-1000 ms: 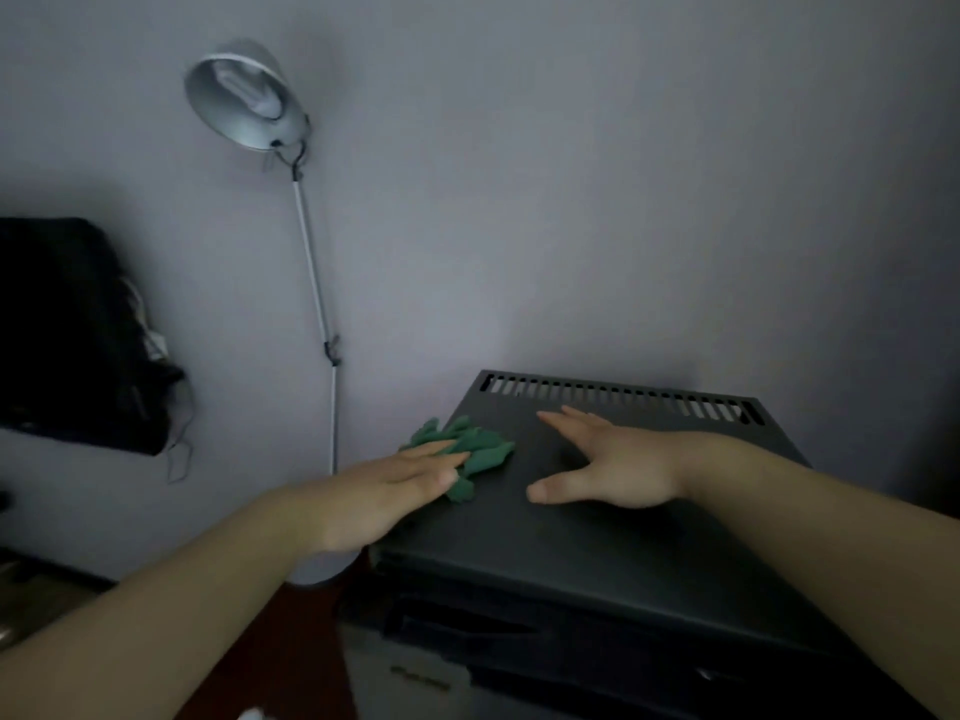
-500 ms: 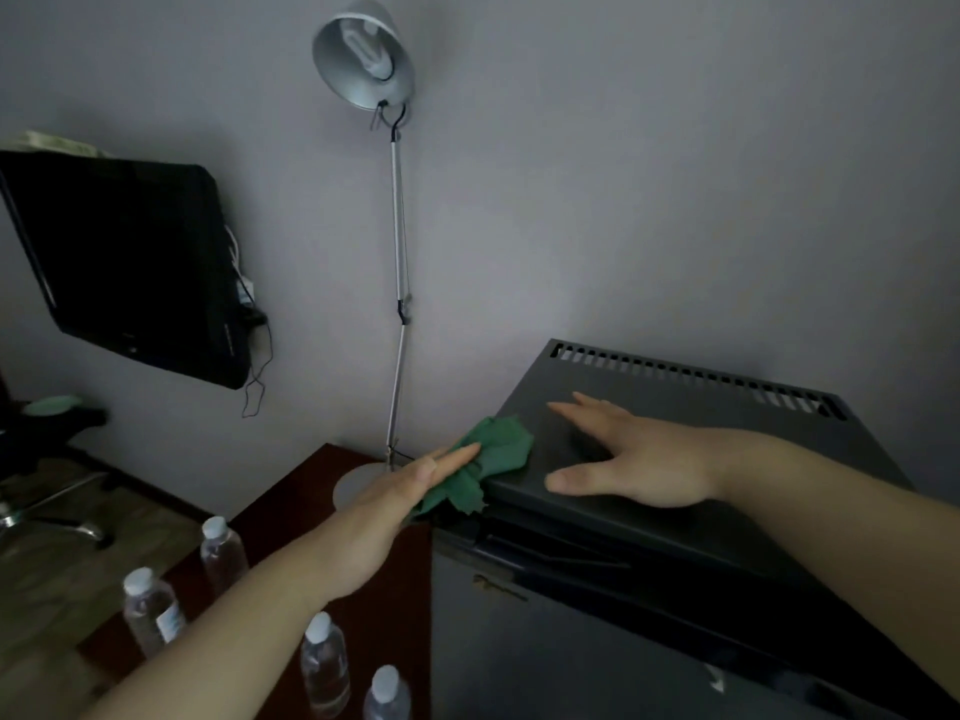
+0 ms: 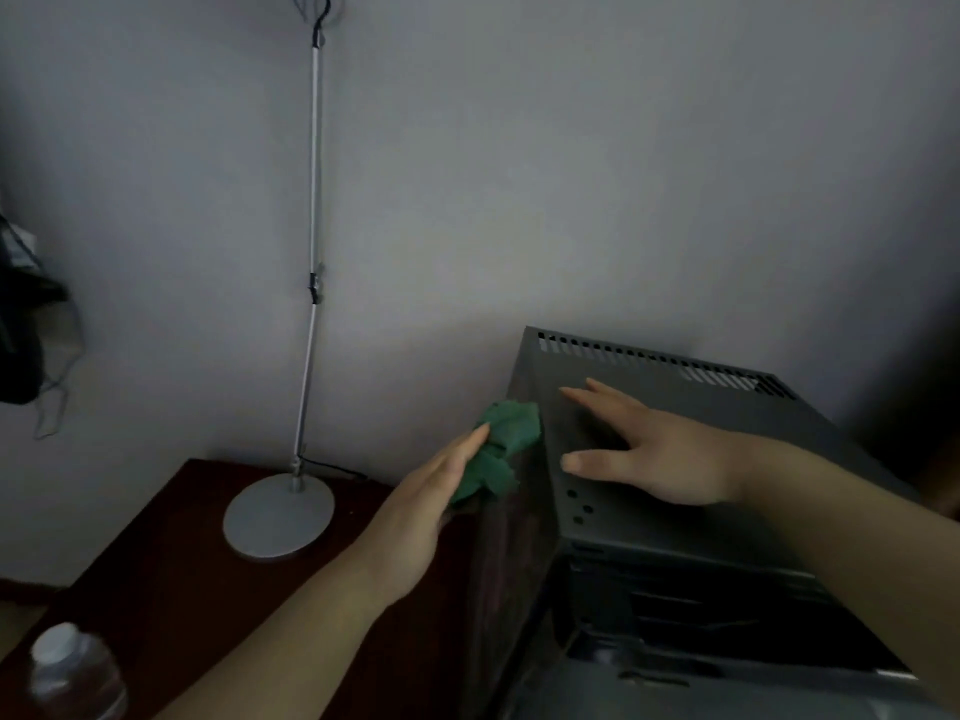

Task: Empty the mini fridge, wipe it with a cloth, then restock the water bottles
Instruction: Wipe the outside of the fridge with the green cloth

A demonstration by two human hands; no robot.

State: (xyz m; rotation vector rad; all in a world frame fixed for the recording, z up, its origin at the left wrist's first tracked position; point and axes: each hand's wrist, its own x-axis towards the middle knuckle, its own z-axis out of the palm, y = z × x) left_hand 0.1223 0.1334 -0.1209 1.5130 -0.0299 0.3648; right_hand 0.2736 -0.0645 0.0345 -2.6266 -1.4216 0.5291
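The dark grey mini fridge [image 3: 691,511] stands at the right, with a vent slot row along its back edge. My right hand [image 3: 644,454] lies flat on its top, fingers spread. My left hand [image 3: 431,506] presses a crumpled green cloth [image 3: 501,449] against the fridge's upper left side, just below the top edge. One clear water bottle [image 3: 72,672] with a white cap stands at the bottom left on the dark red table.
A desk lamp with a round grey base [image 3: 279,514] and thin pole stands on the dark red table [image 3: 171,574] beside the fridge. A black screen [image 3: 21,345] hangs on the wall at far left. The wall is close behind.
The cloth has slid off the fridge's top over the left edge onto its side, my left hand with it. The view has shifted; my right hand stays flat on top.
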